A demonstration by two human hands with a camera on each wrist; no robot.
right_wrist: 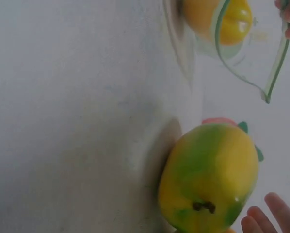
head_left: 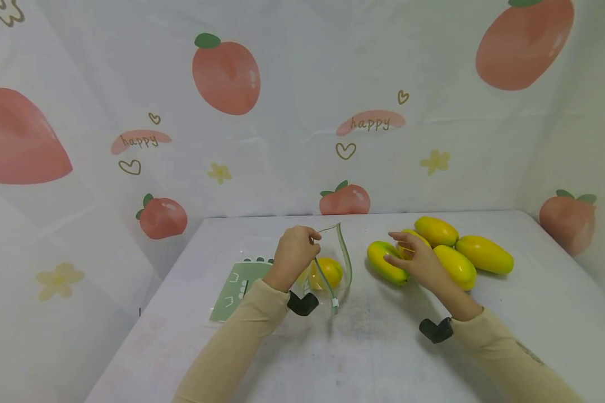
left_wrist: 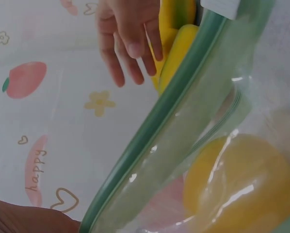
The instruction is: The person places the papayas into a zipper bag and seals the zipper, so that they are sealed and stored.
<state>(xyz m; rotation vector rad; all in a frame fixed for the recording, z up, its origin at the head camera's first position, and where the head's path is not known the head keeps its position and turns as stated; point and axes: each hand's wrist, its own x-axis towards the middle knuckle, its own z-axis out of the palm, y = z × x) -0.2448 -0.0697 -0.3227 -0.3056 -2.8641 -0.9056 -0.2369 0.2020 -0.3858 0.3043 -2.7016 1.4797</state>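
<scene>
My left hand [head_left: 293,252] pinches the upper edge of a clear zip bag with a green rim [head_left: 346,257] and a green printed face [head_left: 238,288]. The bag's mouth gapes toward the right. Inside it lies a yellow fruit [head_left: 330,273], seen through the plastic in the left wrist view. My right hand [head_left: 424,266] hovers with spread fingers over a yellow-green fruit [head_left: 383,263] shaped like a mango or papaya. In the right wrist view, the fruit [right_wrist: 208,174] shows its brown stem end, with my fingertips [right_wrist: 280,211] beside it and nothing gripped.
Several similar yellow fruits [head_left: 485,254] lie clustered at the back right of the white table [head_left: 373,358]. A white cloth backdrop [head_left: 292,151] printed with peaches, hearts and flowers hangs behind the table. A white slider [head_left: 335,303] sits on the bag's rim.
</scene>
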